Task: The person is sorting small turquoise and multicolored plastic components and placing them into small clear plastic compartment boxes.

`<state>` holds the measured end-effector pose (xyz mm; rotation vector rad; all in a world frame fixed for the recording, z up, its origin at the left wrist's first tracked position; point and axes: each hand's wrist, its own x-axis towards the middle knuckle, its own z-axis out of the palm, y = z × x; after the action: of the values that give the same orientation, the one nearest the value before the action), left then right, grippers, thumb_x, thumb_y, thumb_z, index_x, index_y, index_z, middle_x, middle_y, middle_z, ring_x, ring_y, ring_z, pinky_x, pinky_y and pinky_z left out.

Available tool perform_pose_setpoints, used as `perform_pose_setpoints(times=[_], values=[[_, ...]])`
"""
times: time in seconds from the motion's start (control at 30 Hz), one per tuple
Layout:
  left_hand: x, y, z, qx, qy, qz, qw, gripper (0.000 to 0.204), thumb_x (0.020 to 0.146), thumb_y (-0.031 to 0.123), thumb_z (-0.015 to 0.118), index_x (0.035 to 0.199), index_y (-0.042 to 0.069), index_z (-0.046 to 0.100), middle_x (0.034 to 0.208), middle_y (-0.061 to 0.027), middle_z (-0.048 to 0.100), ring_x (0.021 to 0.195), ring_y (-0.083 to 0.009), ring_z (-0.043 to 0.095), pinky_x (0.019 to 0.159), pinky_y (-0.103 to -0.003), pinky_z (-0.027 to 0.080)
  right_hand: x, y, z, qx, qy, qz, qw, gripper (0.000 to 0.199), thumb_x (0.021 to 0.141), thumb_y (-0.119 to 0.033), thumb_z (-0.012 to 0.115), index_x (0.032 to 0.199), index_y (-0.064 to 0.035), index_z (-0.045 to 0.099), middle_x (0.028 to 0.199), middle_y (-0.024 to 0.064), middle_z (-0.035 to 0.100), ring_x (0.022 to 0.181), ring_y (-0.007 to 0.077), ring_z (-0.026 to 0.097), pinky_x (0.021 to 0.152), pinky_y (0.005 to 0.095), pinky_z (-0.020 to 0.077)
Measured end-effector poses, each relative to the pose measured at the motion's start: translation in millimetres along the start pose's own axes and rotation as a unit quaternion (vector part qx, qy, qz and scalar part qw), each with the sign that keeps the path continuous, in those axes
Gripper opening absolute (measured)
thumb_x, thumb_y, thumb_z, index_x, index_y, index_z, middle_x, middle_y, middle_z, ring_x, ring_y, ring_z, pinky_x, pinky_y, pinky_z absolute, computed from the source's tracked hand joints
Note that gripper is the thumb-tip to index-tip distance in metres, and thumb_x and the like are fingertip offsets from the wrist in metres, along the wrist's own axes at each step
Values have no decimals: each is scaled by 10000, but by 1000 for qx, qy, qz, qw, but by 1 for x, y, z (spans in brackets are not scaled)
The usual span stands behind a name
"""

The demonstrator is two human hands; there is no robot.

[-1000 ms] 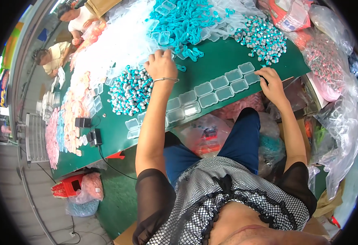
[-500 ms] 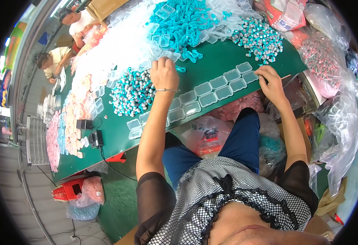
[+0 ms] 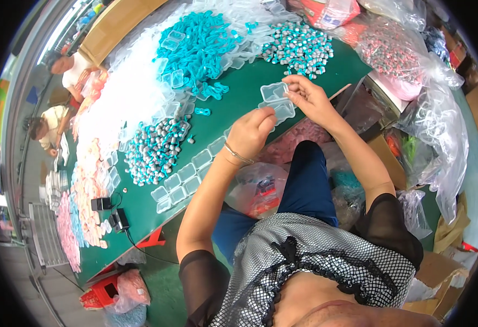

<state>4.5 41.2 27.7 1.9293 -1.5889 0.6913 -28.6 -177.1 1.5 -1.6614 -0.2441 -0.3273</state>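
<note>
A double row of small clear plastic boxes (image 3: 202,158) runs diagonally along the near edge of the green table. At the row's far right end my right hand (image 3: 311,100) is closed, thumb and fingertips pinching the edge of a clear plastic box (image 3: 273,93). Just left of it, my left hand (image 3: 252,132) is above the row with its fingers pressed together. Whatever it pinches, if anything, is too hidden to name. Teal-and-grey small round pieces (image 3: 154,150) are heaped left of my left hand. One teal looped piece (image 3: 202,111) lies apart on the table.
A large pile of teal looped pieces (image 3: 195,46) lies at the back among many clear boxes (image 3: 140,82). More round pieces (image 3: 299,49) lie at back right. Black adapters (image 3: 119,219) with a cable sit at left. Plastic bags (image 3: 397,60) crowd the right. Two people (image 3: 75,76) work at far left.
My left hand has moved right, from beside the round pieces to the row's right part. My right hand stays at the row's end, fingers now on a box edge. The view has shifted.
</note>
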Motion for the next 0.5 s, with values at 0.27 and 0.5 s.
perform_pose_setpoints(times=[0.27,0.5], values=[[-1,7,2,-195,-12,-57,979,129,723,-7,613,844,31,585,989,-114,627,808,-285,643,687,-358,534,-30,-24,-53,-100,-142,-29,984,389,808,-8,661,1190,-33,592,1119,63,625,1013,171,597,840,314,490],[-14,17,22,-379,-39,-172,909,74,725,38,610,796,27,598,973,-131,626,887,-249,616,796,-342,499,-50,-28,-46,-184,-112,-138,967,323,728,37,678,1045,-28,668,1028,104,633,947,241,616,824,325,492]])
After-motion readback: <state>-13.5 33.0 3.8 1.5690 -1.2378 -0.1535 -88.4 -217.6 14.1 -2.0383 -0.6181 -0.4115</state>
